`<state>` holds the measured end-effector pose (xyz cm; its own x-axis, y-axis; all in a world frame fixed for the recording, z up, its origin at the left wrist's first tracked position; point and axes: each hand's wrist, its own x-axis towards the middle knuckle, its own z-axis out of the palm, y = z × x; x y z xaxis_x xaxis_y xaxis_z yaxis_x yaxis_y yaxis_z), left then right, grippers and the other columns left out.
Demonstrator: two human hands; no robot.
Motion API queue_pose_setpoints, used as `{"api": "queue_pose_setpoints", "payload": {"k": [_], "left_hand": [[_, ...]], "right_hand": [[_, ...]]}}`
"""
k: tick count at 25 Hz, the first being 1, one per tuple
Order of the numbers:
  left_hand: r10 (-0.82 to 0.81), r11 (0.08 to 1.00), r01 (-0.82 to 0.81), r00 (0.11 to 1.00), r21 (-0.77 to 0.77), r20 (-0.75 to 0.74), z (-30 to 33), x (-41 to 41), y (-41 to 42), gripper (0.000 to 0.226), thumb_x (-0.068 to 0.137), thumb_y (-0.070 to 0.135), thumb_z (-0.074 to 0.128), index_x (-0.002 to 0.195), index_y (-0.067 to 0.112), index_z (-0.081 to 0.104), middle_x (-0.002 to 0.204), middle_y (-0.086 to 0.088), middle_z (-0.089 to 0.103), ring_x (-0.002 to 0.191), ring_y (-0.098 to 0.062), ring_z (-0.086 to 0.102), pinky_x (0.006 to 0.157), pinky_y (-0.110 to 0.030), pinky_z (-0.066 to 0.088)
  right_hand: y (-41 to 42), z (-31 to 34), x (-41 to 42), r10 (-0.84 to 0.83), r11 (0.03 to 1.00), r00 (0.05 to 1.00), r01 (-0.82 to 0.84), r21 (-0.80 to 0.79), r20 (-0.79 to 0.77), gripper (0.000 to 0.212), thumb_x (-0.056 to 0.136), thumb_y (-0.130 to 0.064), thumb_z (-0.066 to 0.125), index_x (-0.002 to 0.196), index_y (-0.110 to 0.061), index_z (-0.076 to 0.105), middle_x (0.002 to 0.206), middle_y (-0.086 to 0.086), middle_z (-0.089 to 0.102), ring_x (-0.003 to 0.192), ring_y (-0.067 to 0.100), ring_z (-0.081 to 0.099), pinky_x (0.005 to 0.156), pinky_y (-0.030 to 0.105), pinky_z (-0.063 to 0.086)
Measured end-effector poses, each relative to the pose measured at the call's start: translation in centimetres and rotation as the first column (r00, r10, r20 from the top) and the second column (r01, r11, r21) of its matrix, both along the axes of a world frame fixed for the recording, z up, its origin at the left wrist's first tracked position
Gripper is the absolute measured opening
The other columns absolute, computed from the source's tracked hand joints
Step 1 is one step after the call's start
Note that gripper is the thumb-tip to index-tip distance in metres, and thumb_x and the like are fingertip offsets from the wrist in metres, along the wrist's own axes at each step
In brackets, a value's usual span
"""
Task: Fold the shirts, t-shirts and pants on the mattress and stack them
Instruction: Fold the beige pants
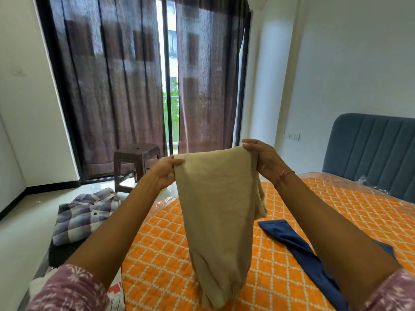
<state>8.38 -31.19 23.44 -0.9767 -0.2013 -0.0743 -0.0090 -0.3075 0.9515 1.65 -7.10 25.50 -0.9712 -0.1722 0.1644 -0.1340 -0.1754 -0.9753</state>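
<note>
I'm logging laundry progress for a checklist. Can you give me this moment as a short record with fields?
held item: beige pants, lifted above the mattress
left hand: grips one top corner
right hand: grips the other top corner
lower end: touches the mattress
waiting: blue garment lying unfolded on the mattress
folded: plaid shirt on a dark pile beside the mattress

You have plain beige pants (215, 212) over a mattress (314, 212) quilted in an orange and white diamond lattice. A solid navy garment (292, 241) lies on it. The folded shirt (85, 214) is purple-and-white plaid; your sleeves (67, 290) are mauve with white print.
</note>
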Motion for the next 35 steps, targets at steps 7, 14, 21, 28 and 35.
{"api": "queue_pose_setpoints", "payload": {"k": [7,14,21,28,35], "left_hand": [[0.191,0.667,-0.392,0.912,-0.634,-0.363,2.4,-0.9,-0.3,0.024,0.085,0.003,0.067,0.109,0.002,0.067,0.095,-0.010,0.067,0.083,-0.017,0.062,0.072,-0.024,0.054],[0.495,0.382,-0.616,0.766,-0.689,-0.411,2.4,-1.1,-0.8,0.020,0.083,0.023,0.070,0.100,0.012,0.069,0.107,-0.009,0.067,0.088,-0.024,0.064,0.078,-0.039,0.056],[0.179,0.580,-0.207,0.976,-0.788,-0.125,-2.5,1.3,11.9,0.065,0.082,0.029,0.070,0.133,0.006,0.037,0.130,-0.017,0.048,0.124,-0.034,0.045,0.100,-0.040,0.039],[0.274,0.724,-0.354,0.935,-0.592,-0.224,1.2,-0.9,8.5,0.017,0.090,0.006,0.048,0.096,0.009,0.063,0.079,-0.009,0.059,0.073,-0.025,0.056,0.061,-0.031,0.042],[-0.111,0.972,0.079,0.985,-0.220,-0.135,2.1,1.1,1.6,0.010,0.091,0.003,0.056,0.093,0.011,0.062,0.078,-0.001,0.071,0.072,-0.014,0.067,0.066,-0.028,0.056]], "right_hand": [[1.8,2.3,-0.5,-0.059,0.771,0.911,0.301,0.561,-0.408,0.015,0.077,-0.011,0.074,0.092,-0.010,0.072,0.081,0.002,0.063,0.081,0.017,0.061,0.072,0.031,0.056],[-1.0,3.8,0.2,0.158,0.363,0.802,0.495,0.789,-0.576,0.022,0.090,-0.022,0.056,0.101,-0.007,0.067,0.112,0.011,0.061,0.101,0.025,0.056,0.085,0.040,0.048],[-6.8,1.5,3.0,-0.173,0.650,0.858,0.468,0.599,-0.483,0.017,0.078,-0.015,0.060,0.077,-0.002,0.071,0.075,0.009,0.067,0.076,0.026,0.062,0.058,0.026,0.041],[-6.9,2.6,3.3,-0.219,0.878,0.877,0.368,0.305,-0.427,0.014,0.083,-0.017,0.066,0.073,-0.008,0.071,0.058,-0.004,0.062,0.068,0.015,0.060,0.071,0.028,0.051],[0.8,2.7,0.5,0.282,0.609,0.914,0.065,0.790,-0.293,0.057,0.077,-0.030,0.076,0.129,-0.022,0.052,0.119,-0.011,0.048,0.109,0.010,0.048,0.092,0.022,0.042]]}}
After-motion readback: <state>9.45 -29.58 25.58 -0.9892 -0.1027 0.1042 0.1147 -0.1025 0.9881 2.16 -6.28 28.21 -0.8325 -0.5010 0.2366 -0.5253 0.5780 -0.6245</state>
